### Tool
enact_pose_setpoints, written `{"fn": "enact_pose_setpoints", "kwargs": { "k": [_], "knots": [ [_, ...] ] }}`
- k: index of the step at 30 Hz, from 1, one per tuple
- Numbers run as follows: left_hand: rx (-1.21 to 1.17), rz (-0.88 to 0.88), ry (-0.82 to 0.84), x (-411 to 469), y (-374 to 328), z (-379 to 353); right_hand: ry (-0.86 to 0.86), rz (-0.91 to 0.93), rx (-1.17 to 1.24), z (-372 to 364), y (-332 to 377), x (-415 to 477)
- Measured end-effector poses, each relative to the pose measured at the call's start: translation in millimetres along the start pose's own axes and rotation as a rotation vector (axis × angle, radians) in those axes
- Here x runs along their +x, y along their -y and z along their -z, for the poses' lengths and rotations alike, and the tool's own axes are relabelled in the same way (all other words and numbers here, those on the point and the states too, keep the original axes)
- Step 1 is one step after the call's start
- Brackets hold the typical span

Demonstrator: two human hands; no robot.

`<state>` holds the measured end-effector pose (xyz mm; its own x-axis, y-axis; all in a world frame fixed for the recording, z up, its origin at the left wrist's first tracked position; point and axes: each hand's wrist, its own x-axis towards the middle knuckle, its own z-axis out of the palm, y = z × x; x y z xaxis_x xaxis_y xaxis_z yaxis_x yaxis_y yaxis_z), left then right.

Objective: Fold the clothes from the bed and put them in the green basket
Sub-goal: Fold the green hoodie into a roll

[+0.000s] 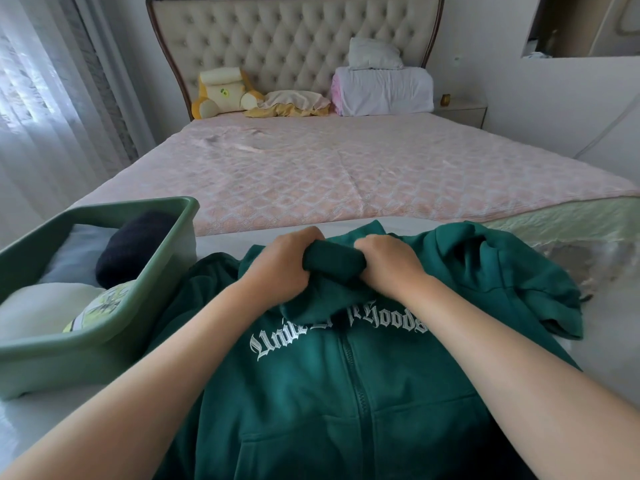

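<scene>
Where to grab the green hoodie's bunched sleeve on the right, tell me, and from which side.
Pinch the sleeve near its open end, coming in from the right with the right hand. That end lies free at the outer edge of the green zip hoodie; the rest is crumpled by the shoulder. That hand now grips rolled fabric up top.

Left blocked by green basket (69,362); bed (346,174) ahead open up to pillows (384,91), right side prob. free.
</scene>
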<state>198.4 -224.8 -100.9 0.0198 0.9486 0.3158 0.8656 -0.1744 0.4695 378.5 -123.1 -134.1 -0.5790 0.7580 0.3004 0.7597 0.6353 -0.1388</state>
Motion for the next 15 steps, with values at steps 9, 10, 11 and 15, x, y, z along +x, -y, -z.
{"fn": "enact_pose_setpoints", "kwargs": {
  "k": [9, 10, 11, 15],
  "knots": [
    [0.343, -0.390, -0.013, -17.1, -9.9, -16.0, -0.053, 0.073, -0.222, 5.2, -4.8, -7.5],
    [0.306, -0.304, 0.173, -21.6, -11.0, -17.8, 0.081, 0.101, -0.298, 6.2, -6.8, -9.5],
    [0.258, -0.221, 0.342, -26.0, -12.3, -18.6, 0.216, 0.122, -0.307, 8.5, -7.4, -12.4],
    [-0.223, 0.052, 0.753, -37.4, -20.7, -12.3, 0.527, 0.043, -0.190, 23.9, -9.8, -26.1]
  ]
}}
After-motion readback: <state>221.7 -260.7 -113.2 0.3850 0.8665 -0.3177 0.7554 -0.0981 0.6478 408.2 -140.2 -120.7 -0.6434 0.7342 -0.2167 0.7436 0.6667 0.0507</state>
